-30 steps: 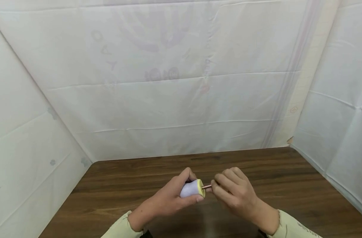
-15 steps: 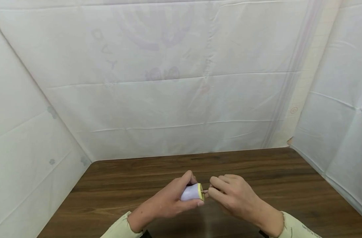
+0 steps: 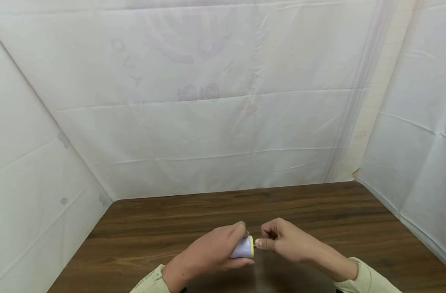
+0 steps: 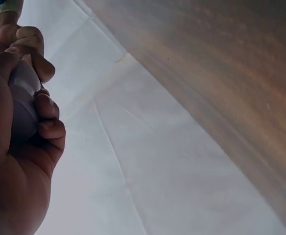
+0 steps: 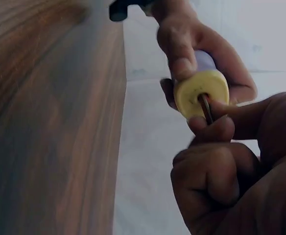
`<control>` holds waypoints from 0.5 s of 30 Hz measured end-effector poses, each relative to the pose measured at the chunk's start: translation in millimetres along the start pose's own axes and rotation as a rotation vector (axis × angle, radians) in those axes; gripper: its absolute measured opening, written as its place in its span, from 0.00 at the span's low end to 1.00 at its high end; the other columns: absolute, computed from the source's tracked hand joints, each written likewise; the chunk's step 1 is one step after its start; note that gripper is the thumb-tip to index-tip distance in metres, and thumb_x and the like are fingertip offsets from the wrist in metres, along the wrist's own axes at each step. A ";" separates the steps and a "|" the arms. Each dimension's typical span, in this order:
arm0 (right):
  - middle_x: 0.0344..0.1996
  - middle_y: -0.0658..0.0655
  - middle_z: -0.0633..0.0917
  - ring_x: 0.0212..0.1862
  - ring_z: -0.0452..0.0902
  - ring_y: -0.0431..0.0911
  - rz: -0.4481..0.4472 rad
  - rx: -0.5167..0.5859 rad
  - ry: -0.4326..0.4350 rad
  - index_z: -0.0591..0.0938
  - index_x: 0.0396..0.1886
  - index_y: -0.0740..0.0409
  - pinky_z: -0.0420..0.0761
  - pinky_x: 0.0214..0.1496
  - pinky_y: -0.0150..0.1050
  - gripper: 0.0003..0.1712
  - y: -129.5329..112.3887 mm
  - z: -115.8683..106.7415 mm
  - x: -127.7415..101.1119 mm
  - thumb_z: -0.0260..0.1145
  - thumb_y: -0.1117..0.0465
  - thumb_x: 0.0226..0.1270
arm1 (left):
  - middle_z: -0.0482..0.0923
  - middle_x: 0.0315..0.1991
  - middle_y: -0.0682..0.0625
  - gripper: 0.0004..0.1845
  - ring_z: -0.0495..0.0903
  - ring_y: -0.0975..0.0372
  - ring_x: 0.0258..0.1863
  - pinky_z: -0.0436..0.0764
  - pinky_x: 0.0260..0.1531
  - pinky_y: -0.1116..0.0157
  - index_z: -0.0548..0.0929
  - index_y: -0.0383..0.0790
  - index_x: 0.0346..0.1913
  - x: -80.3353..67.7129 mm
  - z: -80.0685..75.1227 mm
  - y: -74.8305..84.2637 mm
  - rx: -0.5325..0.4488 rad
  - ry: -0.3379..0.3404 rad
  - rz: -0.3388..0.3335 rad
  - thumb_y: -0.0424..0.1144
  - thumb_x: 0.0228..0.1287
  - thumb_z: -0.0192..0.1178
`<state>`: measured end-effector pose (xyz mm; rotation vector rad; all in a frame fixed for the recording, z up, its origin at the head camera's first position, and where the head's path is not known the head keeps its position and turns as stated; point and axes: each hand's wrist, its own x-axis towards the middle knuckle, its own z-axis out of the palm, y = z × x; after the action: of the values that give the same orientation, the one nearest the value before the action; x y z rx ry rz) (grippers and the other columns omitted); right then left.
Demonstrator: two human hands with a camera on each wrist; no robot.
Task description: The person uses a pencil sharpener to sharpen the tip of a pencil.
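A small lilac cylinder with a yellow end lies sideways in my left hand, which grips it around the body. Its yellow face, seen in the right wrist view, has a round hole in the middle. From that hole sticks a thin, dark reddish rod. My right hand pinches the rod between thumb and forefinger, close to the yellow face, with its other fingers curled in. In the left wrist view, the fingers wrap the lilac body and the rod is hidden.
Both hands are above a dark brown wooden table, near its front. White printed sheeting rises along the far edge and both sides. Light sleeves cover the forearms.
Both hands have come slightly lower in the head view. The right hand has turned from knuckles up to thumb showing, and less of the rod shows between the hands.
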<state>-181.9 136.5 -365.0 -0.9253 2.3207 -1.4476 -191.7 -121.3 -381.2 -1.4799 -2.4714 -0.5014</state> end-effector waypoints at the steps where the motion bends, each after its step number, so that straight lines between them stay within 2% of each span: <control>1: 0.16 0.44 0.67 0.19 0.59 0.34 0.001 -0.009 -0.007 0.72 0.22 0.59 0.63 0.22 0.31 0.23 0.0 -1.4 0.2 0.69 0.57 0.77 | 0.73 0.39 0.58 0.24 0.70 0.74 0.32 0.69 0.30 0.83 0.68 0.44 0.48 -0.1 1.0 0.2 -0.002 0.002 -0.008 0.56 0.72 0.69; 5: 0.20 0.41 0.75 0.22 0.67 0.33 -0.051 -0.147 0.063 0.79 0.26 0.50 0.71 0.24 0.31 0.15 -0.2 -4.2 -0.3 0.74 0.55 0.73 | 0.74 0.40 0.58 0.23 0.72 0.74 0.30 0.72 0.29 0.81 0.69 0.45 0.50 -0.6 2.2 -0.6 -0.110 0.018 -0.095 0.57 0.74 0.67; 8: 0.25 0.39 0.80 0.25 0.72 0.33 -0.171 -0.260 0.165 0.81 0.31 0.43 0.77 0.26 0.32 0.13 0.2 -4.7 1.0 0.79 0.60 0.67 | 0.75 0.40 0.58 0.22 0.74 0.73 0.29 0.75 0.28 0.78 0.70 0.46 0.51 -0.7 0.4 -2.7 -0.209 0.039 -0.158 0.57 0.74 0.67; 11: 0.30 0.40 0.80 0.25 0.72 0.33 -0.372 -0.362 0.277 0.80 0.34 0.43 0.76 0.26 0.29 0.16 2.7 -4.0 5.2 0.81 0.65 0.63 | 0.76 0.40 0.57 0.22 0.76 0.72 0.30 0.79 0.29 0.75 0.69 0.47 0.52 -0.6 -3.1 -5.4 -0.289 0.062 -0.195 0.56 0.73 0.68; 15: 0.34 0.45 0.76 0.27 0.69 0.33 -0.716 -0.574 0.397 0.80 0.36 0.51 0.73 0.30 0.21 0.08 8.5 -2.6 14.7 0.74 0.61 0.73 | 0.77 0.41 0.56 0.22 0.78 0.71 0.32 0.82 0.30 0.71 0.68 0.49 0.53 -0.5 -8.3 -8.5 -0.377 0.072 -0.229 0.54 0.73 0.68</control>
<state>-197.7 131.7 -369.5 -1.9351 2.9520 -1.2606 -198.9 -128.7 -375.3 -1.2683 -2.6043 -1.0947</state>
